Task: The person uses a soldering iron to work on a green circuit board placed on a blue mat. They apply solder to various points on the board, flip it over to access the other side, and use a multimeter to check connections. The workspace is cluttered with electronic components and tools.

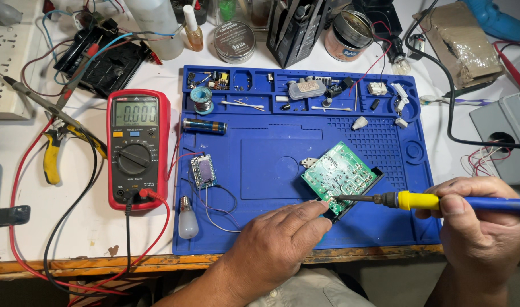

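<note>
The blue work mat (271, 165) covers the middle of my white bench, and I place everything else from it. Off its left edge stands the red multimeter (137, 149), leads plugged in at the bottom. On the mat's lower right part, tilted, lies the green circuit board (339, 173). My right hand (482, 227) sits past the mat's lower right corner, fingers closed around the blue handle of the soldering iron (436, 201), whose tip reaches leftward and meets the board's lower edge. My left hand (283, 239) rests on the mat's bottom edge, fingers curled down, their tips pressing the board's near corner just beside the iron's tip. Toward the mat's left side lies a small module with thin wires (203, 170), above it a blue cylindrical cell (205, 126), and over the lower left corner a small clear bulb (188, 219).
</note>
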